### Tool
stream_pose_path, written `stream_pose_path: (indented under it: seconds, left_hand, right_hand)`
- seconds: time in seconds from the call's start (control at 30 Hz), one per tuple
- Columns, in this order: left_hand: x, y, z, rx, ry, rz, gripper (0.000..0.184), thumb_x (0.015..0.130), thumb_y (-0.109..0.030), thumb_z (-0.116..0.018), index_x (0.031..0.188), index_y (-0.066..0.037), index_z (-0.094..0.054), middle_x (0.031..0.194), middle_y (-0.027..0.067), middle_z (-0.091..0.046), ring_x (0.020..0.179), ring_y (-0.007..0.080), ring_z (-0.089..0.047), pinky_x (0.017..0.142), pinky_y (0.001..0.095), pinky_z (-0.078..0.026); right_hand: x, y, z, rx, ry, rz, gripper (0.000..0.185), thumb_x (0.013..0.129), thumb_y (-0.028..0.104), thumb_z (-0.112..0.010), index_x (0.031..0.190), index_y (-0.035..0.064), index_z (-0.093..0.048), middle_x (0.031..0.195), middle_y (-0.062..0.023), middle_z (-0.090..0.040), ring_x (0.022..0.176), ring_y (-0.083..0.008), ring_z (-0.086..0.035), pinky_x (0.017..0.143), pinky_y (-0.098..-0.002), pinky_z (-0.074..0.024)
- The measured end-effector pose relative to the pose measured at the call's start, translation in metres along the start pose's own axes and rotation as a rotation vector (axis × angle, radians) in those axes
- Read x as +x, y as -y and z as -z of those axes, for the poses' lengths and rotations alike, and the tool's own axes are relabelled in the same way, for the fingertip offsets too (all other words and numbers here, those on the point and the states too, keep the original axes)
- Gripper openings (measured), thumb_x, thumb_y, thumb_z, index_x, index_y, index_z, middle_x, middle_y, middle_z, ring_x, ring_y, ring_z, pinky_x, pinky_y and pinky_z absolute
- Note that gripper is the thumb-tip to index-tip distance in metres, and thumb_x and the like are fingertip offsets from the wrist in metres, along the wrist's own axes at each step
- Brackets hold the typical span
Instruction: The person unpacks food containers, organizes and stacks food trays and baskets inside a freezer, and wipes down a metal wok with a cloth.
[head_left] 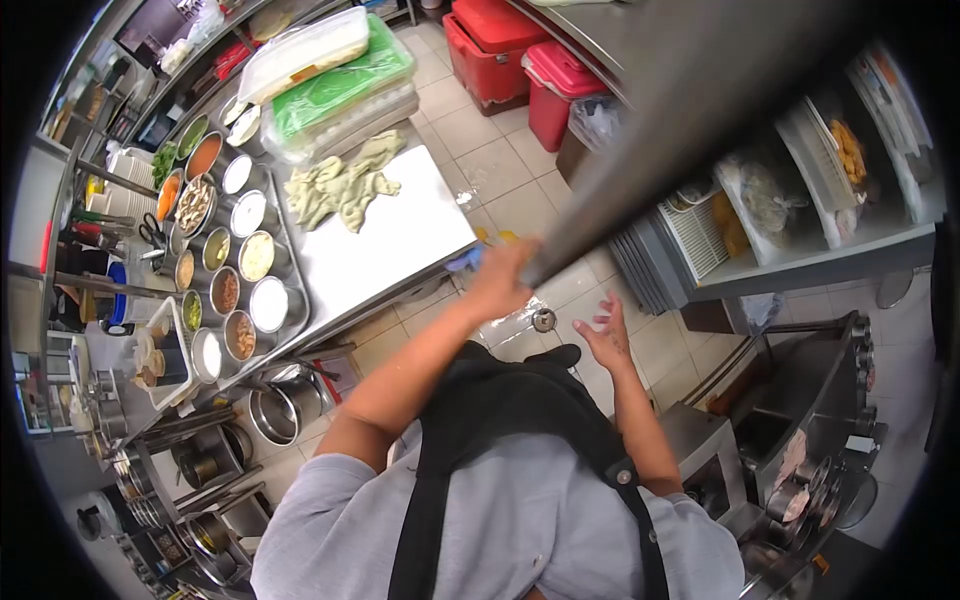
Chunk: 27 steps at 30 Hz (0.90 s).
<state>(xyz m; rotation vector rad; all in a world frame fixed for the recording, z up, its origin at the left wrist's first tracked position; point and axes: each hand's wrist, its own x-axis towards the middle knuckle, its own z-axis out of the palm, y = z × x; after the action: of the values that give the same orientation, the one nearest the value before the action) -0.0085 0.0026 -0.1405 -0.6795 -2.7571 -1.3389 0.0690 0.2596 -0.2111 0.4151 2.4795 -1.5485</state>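
A fridge door (700, 140), near bagged food (766, 197), was apparently being held open at its edge by the left hand (503, 280), its fingers curled, while the right hand (605, 338) was raised empty, fingers loosely parted, a steady hold seemingly demanded next.

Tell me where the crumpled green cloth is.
In the head view, the crumpled green cloth lies upper left of centre on the white work surface, just below the stacked containers.
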Motion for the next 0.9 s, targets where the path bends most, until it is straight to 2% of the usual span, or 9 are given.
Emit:
stream_pose_path:
  seconds: [0.07, 0.17, 0.2, 0.43, 0.53, 0.7, 0.73, 0.8, 0.9]
  left_hand:
    - [-0.025, -0.012, 0.001, -0.141, 0.139, -0.219, 0.065, 0.070, -0.008, -0.061, 0.133, -0.009, -0.045, 0.126, 0.0161, -0.052, 0.118, 0.0313, -0.048, 0.099, 0.0407, -0.037]
    - [-0.056, 0.004, 0.020, -0.506, 0.279, 0.134, 0.062, 0.071, 0.000, -0.057, 0.131, -0.010, -0.048, 0.132, 0.0090, -0.050, 0.121, 0.0246, -0.047, 0.100, 0.0388, -0.036]
    - [-0.064, 0.018, 0.025, -0.435, 0.169, 0.110, 0.051, 0.076, -0.003, -0.056, 0.127, -0.007, -0.053, 0.119, 0.0097, -0.058, 0.099, 0.0179, -0.056, 0.077, 0.0273, -0.046]
    - [-0.056, 0.066, 0.051, -0.653, 0.082, 0.349, 0.042, 0.080, 0.004, -0.054, 0.121, -0.002, -0.054, 0.110, 0.0064, -0.061, 0.093, 0.0109, -0.055, 0.083, 0.0243, -0.045]
    - [-0.046, 0.065, 0.040, -0.758, 0.047, 0.395, 0.039, 0.082, 0.004, -0.053, 0.121, -0.001, -0.054, 0.107, 0.0072, -0.061, 0.091, 0.0101, -0.055, 0.084, 0.0239, -0.045]
    - [-0.020, 0.062, 0.040, -0.642, -0.010, 0.544, 0.038, 0.083, 0.006, -0.051, 0.120, -0.002, -0.055, 0.106, 0.0055, -0.062, 0.087, 0.0097, -0.054, 0.081, 0.0237, -0.046]
    - [-0.018, 0.066, 0.038, -0.606, -0.009, 0.503, 0.038, 0.083, 0.006, -0.052, 0.119, -0.003, -0.056, 0.105, 0.0046, -0.062, 0.086, 0.0094, -0.054, 0.081, 0.0237, -0.046]
    - [-0.012, 0.070, 0.036, -0.580, -0.021, 0.474, 0.036, 0.084, 0.006, -0.049, 0.119, -0.002, -0.055, 0.105, 0.0043, -0.062, 0.090, 0.0118, -0.058, 0.083, 0.0262, -0.047]
    - [-0.001, 0.056, 0.032, -0.519, -0.132, 0.545, 0.033, 0.084, 0.005, -0.051, 0.116, -0.003, -0.057, 0.104, 0.0039, -0.062, 0.088, 0.0098, -0.055, 0.083, 0.0250, -0.046]
  right_hand:
    - [-0.002, 0.003, -0.009, -0.051, -0.151, 0.094, 0.093, 0.067, 0.023, -0.082, 0.137, -0.0001, -0.026, 0.129, -0.0185, -0.043, 0.112, -0.0264, -0.048, 0.088, -0.0386, -0.0458]
    - [-0.002, -0.027, 0.010, 0.144, -0.384, 0.110, 0.089, 0.071, 0.025, -0.081, 0.137, 0.0003, -0.026, 0.132, -0.0172, -0.041, 0.119, -0.0279, -0.043, 0.093, -0.0403, -0.0429]
    - [-0.004, -0.029, 0.022, 0.328, -0.481, 0.078, 0.091, 0.073, 0.028, -0.079, 0.140, 0.0002, -0.025, 0.135, -0.0169, -0.039, 0.122, -0.0278, -0.041, 0.093, -0.0412, -0.0424]
    - [0.014, -0.081, 0.153, 0.291, -0.865, -0.085, 0.077, 0.080, 0.041, -0.072, 0.133, -0.0045, -0.040, 0.131, -0.0191, -0.049, 0.120, -0.0279, -0.049, 0.098, -0.0368, -0.0392]
    - [0.038, -0.095, 0.202, -0.001, -0.978, -0.089, 0.070, 0.085, 0.047, -0.064, 0.133, -0.0003, -0.043, 0.123, -0.0145, -0.056, 0.106, -0.0243, -0.056, 0.087, -0.0335, -0.0450]
    - [0.086, -0.135, 0.270, -0.215, -1.188, -0.084, 0.076, 0.085, 0.055, -0.059, 0.128, -0.0059, -0.048, 0.128, -0.0228, -0.054, 0.116, -0.0323, -0.053, 0.094, -0.0383, -0.0426]
    - [0.087, -0.108, 0.273, -0.120, -1.136, -0.322, 0.077, 0.084, 0.056, -0.060, 0.125, -0.0084, -0.050, 0.125, -0.0252, -0.055, 0.116, -0.0346, -0.053, 0.096, -0.0394, -0.0418]
    - [0.103, -0.110, 0.286, -0.023, -1.042, 0.074, 0.059, 0.092, 0.042, -0.055, 0.121, -0.0104, -0.053, 0.124, -0.0256, -0.055, 0.111, -0.0338, -0.056, 0.099, -0.0398, -0.0407]
    - [0.116, -0.094, 0.300, -0.226, -1.095, 0.196, 0.054, 0.096, 0.037, -0.049, 0.120, -0.0114, -0.053, 0.126, -0.0274, -0.053, 0.113, -0.0348, -0.054, 0.100, -0.0401, -0.0407]
